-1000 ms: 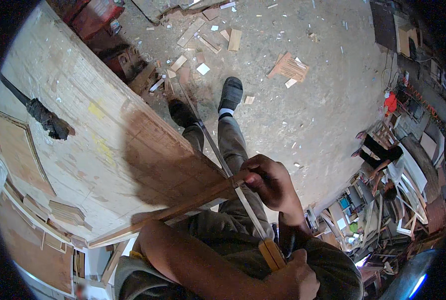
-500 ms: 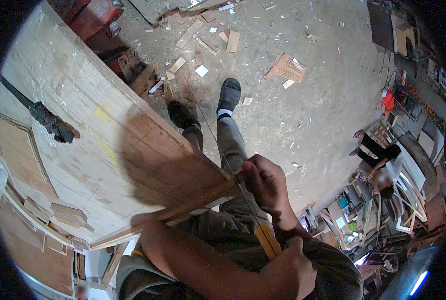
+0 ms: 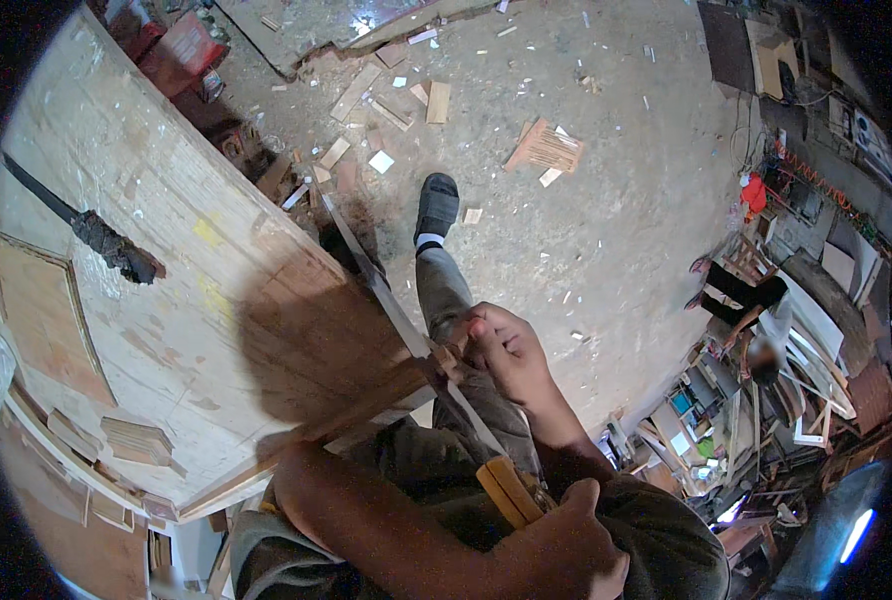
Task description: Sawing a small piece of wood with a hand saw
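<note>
My left hand [image 3: 571, 545] is closed around the yellowish wooden handle [image 3: 509, 492] of a handsaw. The long thin saw blade [image 3: 402, 318] slants away to the upper left, its flat side showing. It crosses the near corner of a wooden workbench [image 3: 156, 330]. My right hand [image 3: 511, 350] is closed, pinching a small piece of wood [image 3: 450, 362] at that corner, right beside the blade. The fingers partly hide the piece, and I cannot tell whether it is joined to a longer strip. My left forearm passes in front of my body, below the bench edge.
A dark strap-like tool [image 3: 116, 248] and stacked wood pieces [image 3: 138, 440] lie on the bench. Offcuts [image 3: 440, 102] and a slatted wooden piece [image 3: 548, 148] are strewn over the floor. Another person [image 3: 756, 300] is at the right among boards and clutter. My shoe [image 3: 437, 205] stands by the bench.
The blade has turned from edge-on to showing its flat side. My right fingers have shifted, and the wood piece between them now shows. The whole view has moved slightly.
</note>
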`<state>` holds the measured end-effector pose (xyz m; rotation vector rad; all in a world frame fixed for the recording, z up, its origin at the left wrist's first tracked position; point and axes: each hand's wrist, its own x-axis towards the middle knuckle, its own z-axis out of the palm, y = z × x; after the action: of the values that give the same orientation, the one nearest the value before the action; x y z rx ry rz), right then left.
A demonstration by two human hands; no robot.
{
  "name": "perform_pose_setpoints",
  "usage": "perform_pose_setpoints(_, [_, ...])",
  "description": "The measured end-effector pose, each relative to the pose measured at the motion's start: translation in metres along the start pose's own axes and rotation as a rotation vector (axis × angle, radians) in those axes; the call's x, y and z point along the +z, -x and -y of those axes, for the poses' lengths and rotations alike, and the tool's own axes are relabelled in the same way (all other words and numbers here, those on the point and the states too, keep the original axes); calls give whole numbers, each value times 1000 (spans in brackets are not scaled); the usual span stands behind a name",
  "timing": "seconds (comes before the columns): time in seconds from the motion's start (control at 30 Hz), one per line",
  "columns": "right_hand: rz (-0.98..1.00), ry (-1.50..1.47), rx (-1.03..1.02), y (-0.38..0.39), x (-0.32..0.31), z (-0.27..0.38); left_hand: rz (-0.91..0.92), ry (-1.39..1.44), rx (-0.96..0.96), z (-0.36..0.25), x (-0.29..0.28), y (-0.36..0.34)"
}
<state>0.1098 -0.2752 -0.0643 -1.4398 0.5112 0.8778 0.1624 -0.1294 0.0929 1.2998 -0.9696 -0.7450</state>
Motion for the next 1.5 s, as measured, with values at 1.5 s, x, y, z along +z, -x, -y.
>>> perform_pose_setpoints(1.5, [207,1181,-657,3,187,107,-1824,-567,292,-316,182,293])
